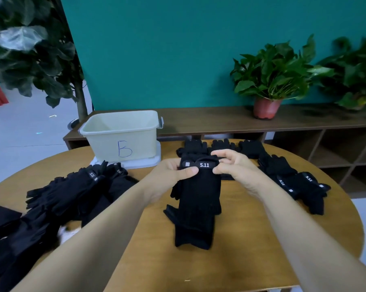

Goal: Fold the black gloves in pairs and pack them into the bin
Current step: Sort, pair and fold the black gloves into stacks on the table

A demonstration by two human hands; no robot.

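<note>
1. round wooden table [241, 260] up front, teal wall [177, 49] behind, low wooden shelf [220, 121] running along the foot of that wall.
2. at the middle of the table, black glove pair [196, 207], one glove stacked on the other, cuffs at the far end, fingertips pointing back toward the person and lying on the wood.
3. left hand [169, 173] at the left end of the cuff band: thumb pressed flat on top, other fingers curled underneath, pinching the band.
4. right hand [234, 165] at the right end of the same band, just beside the white "5.11" mark: thumb and curled fingers close together, pinching the edge.
5. cannot tell whether the cuff end is lifted off the table or resting on it.
6. cream bin [123, 142] at the far left of the table, open on top, blue letter "b" on its front wall, standing on a white lid [144, 162], apart from the held pair.
7. loose heap of gloves [62, 197] on the left side of the table, beside the left forearm, spreading toward the near edge.
8. far row of gloves [220, 145] just behind the hands, and right cluster of gloves [293, 182] near the right forearm, some with white marks on the cuffs.
9. potted plant [272, 76] in a reddish pot on the shelf at right; large-leaved plant [30, 49] at far left.
</note>
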